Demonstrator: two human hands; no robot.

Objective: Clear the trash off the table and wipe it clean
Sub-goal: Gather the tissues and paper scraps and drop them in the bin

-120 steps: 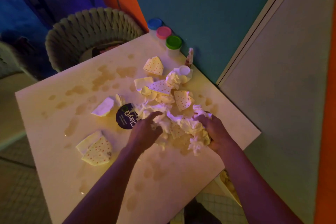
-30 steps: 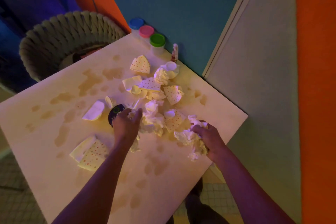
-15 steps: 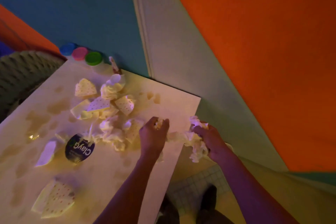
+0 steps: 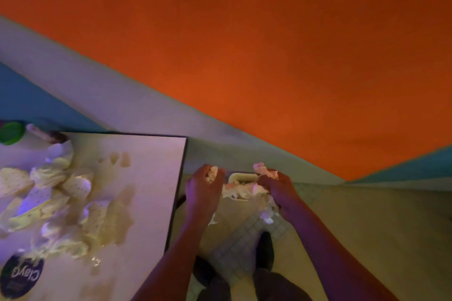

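Both my hands are off the table's right edge, over a small pale bin (image 4: 238, 176) on the floor. My left hand (image 4: 204, 187) grips a small wad of crumpled paper (image 4: 212, 174). In my right hand (image 4: 277, 187) is a larger bunch of crumpled tissue (image 4: 265, 173), with more tissue (image 4: 241, 189) hanging between the hands above the bin. On the stained white table (image 4: 151, 178) lies a heap of dotted paper scraps and tissue (image 4: 53, 193), next to a dark round "Clayo" lid (image 4: 20, 276).
A green-lidded tub (image 4: 11, 132) and a small wrapper (image 4: 46, 134) sit at the table's far edge by the blue wall. Brown spill stains (image 4: 119, 212) mark the tabletop. My feet (image 4: 265, 249) stand on tiled floor beside the table. An orange wall fills the upper view.
Both hands have carried their wads of paper rightward off the table's edge and now hold them over the bin. The view has swung right with them.
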